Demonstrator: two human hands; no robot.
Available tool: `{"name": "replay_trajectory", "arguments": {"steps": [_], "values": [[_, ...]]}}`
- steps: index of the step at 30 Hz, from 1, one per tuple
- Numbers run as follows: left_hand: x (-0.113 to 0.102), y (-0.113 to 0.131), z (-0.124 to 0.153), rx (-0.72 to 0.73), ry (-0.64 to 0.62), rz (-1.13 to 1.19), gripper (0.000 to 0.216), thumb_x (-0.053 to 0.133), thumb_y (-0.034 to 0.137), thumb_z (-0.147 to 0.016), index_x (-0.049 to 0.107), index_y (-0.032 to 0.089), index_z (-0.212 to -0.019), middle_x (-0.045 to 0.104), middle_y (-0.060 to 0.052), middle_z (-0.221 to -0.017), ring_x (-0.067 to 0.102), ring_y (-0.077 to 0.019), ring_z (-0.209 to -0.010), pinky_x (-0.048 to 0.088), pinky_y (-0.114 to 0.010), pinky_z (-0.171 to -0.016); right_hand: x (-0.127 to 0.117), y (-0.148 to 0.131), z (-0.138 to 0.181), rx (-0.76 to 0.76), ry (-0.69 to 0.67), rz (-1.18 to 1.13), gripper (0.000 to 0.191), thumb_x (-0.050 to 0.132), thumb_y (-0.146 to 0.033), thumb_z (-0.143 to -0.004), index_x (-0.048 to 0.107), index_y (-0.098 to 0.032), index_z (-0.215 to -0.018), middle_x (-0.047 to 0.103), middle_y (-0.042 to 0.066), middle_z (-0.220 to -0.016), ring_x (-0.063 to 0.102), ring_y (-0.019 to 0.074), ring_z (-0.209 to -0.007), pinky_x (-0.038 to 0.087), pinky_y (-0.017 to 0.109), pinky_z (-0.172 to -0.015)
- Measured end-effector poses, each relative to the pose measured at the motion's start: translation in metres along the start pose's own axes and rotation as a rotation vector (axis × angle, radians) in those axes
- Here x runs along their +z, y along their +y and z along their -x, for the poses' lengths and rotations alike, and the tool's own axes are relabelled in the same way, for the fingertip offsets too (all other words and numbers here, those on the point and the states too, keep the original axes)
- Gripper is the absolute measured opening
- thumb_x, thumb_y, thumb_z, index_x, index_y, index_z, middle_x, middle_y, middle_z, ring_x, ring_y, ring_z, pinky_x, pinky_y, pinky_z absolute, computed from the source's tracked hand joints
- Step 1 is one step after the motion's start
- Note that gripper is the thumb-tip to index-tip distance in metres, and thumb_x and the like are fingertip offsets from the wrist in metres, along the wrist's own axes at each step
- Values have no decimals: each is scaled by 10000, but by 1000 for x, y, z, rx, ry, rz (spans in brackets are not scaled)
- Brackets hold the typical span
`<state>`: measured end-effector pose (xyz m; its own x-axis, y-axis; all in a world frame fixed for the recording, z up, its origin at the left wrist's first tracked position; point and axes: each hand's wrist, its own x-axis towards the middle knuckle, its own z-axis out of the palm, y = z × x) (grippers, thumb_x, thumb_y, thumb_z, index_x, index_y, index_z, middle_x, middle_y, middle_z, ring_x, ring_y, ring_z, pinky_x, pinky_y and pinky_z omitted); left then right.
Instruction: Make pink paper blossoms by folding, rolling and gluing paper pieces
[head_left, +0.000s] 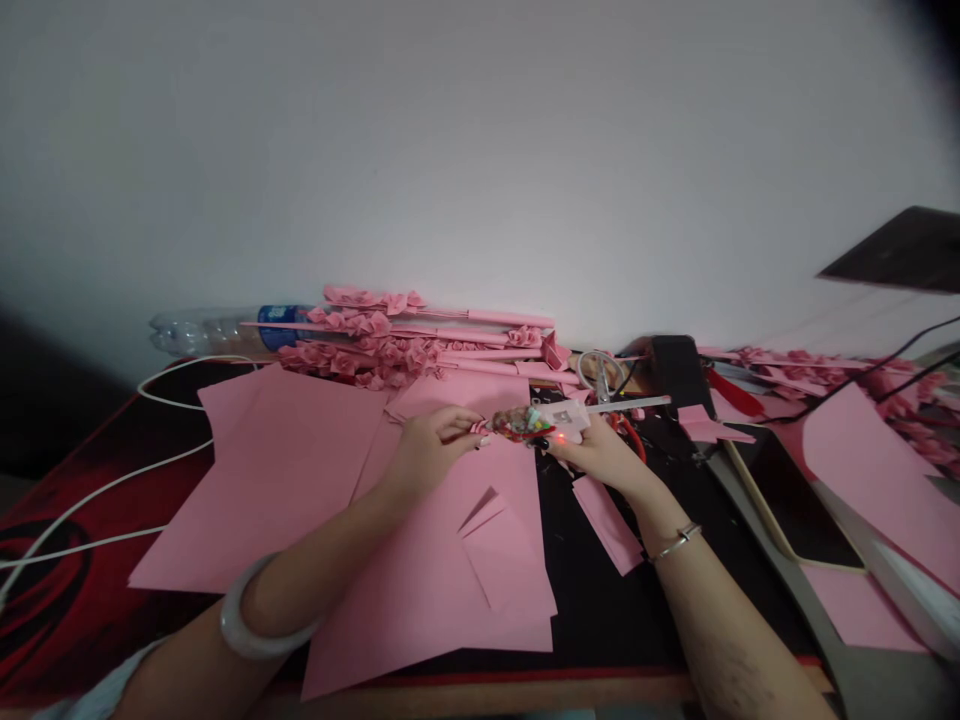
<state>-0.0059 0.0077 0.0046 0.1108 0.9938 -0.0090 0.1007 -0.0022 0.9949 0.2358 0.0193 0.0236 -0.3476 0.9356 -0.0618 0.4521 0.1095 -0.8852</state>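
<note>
My right hand (pixel 600 452) is wrapped around a hot glue gun (pixel 564 418), which has a colourful decorated front and a small red light. A pale glue stick (pixel 634 404) juts out of its back toward the right. The front end of the gun points at my left hand (pixel 429 445). Between my left fingertips is a small folded pink paper piece (pixel 478 428), mostly covered by the fingers. Below both hands lie large pink paper sheets (pixel 420 590), with a folded pink paper (pixel 501 550) on top.
Pink paper flowers (pixel 360 355) with rolled stems lie along the wall beside a clear plastic bottle (pixel 206 330). Scissors (pixel 602 375) rest behind my right hand. To the right are a phone (pixel 799 495) and more pink paper (pixel 877 470). A white cable (pixel 97 485) crosses the left side.
</note>
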Motion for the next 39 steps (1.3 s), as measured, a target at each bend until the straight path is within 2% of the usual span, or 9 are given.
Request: {"name": "replay_trajectory", "arguments": {"steps": [6, 14, 17, 20, 23, 26, 29, 33, 39], "values": [[-1, 0, 0, 7, -7, -3, 124, 734, 175, -711, 681, 163, -822, 767, -49, -854, 730, -216, -862, 595, -331, -799, 1, -3, 0, -14, 12, 15, 191, 645, -330, -770, 584, -155, -816, 479, -52, -553, 409, 106, -496, 318, 215, -476], [-2, 5, 2, -8, 26, -16, 92, 727, 163, -722, 686, 168, -803, 766, -39, -839, 726, -227, -856, 591, -332, -781, 5, -1, -1, -150, 58, 98, 221, 628, -301, -802, 677, -158, -962, 706, 54, -851, 641, 224, -800, 513, 320, -714], [-2, 8, 2, -24, 50, -5, 87, 721, 136, -719, 691, 164, -796, 761, -44, -825, 723, -227, -853, 591, -336, -785, 7, -3, -1, -189, 93, 178, 191, 612, -297, -804, 694, -159, -908, 717, 54, -814, 652, 217, -743, 518, 315, -682], [-2, 10, 2, -38, 62, 24, 89, 716, 133, -720, 692, 164, -800, 757, -41, -809, 721, -221, -849, 595, -334, -787, 7, -4, -1, -224, 185, 286, 167, 614, -315, -793, 677, -163, -766, 685, 38, -685, 617, 188, -614, 484, 281, -594], [-2, 9, 1, -57, 79, 49, 95, 733, 130, -699, 687, 172, -771, 753, -35, -789, 724, -219, -827, 605, -338, -779, 4, 0, -3, -233, 336, 418, 173, 620, -336, -792, 662, -176, -743, 667, 33, -657, 605, 178, -578, 451, 265, -565], [-1, 7, 0, -39, 77, 69, 95, 732, 130, -702, 689, 181, -769, 756, -38, -796, 727, -224, -829, 617, -350, -780, -2, 5, -4, -144, 507, 566, 175, 609, -337, -804, 693, -194, -861, 713, 52, -741, 660, 211, -665, 455, 269, -604], [-1, 5, 0, -28, 64, 90, 93, 737, 143, -703, 690, 180, -774, 753, -33, -783, 729, -216, -812, 624, -348, -773, -9, 9, -5, -19, 675, 669, 313, 595, -382, -812, 694, -186, -1035, 741, 91, -818, 692, 265, -739, 476, 307, -646], [1, 4, 0, -51, 44, 103, 96, 747, 150, -683, 692, 168, -759, 752, -28, -779, 731, -200, -793, 625, -319, -745, -15, 11, -7, 101, 770, 720, 398, 584, -369, -801, 654, -178, -1143, 741, 139, -969, 694, 313, -840, 508, 364, -697], [2, 7, 3, -67, 26, 118, 101, 751, 158, -674, 690, 160, -755, 759, -39, -801, 729, -207, -828, 621, -311, -748, -18, 19, -9, 45, 805, 714, 542, 558, -220, -761, 537, -109, -1291, 625, 213, -1235, 602, 355, -1096, 487, 473, -885]]}}
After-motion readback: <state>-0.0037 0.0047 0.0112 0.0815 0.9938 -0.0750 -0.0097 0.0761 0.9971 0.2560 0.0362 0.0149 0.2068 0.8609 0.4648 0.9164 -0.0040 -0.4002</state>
